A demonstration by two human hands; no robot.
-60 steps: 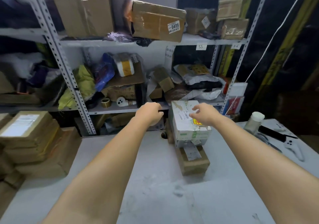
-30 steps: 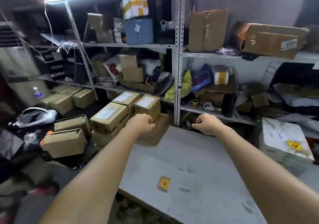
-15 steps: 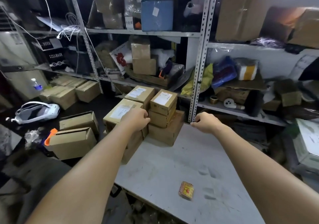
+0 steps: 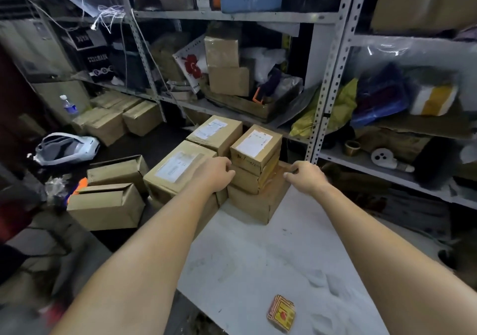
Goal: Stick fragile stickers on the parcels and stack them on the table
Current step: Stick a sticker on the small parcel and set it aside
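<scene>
Head view
Left hand (image 4: 215, 173): fingers curling against the left side of the small box stack (image 4: 254, 159), not yet clamping.
Right hand (image 4: 305, 176): hanging loosely curled beside the stack's right side; contact unclear.
Stack: sitting at the table (image 4: 258, 257) far corner.
Stickers (image 4: 281, 312): lying near the table's front edge.

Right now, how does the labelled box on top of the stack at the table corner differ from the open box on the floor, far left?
The top stack box is shut and taped; the floor box has its flaps up. The top stack box carries a white shipping label; the floor box shows none. The left hand touches the stack beside the top stack box; nothing touches the floor box. Both are plain brown cardboard.
</scene>
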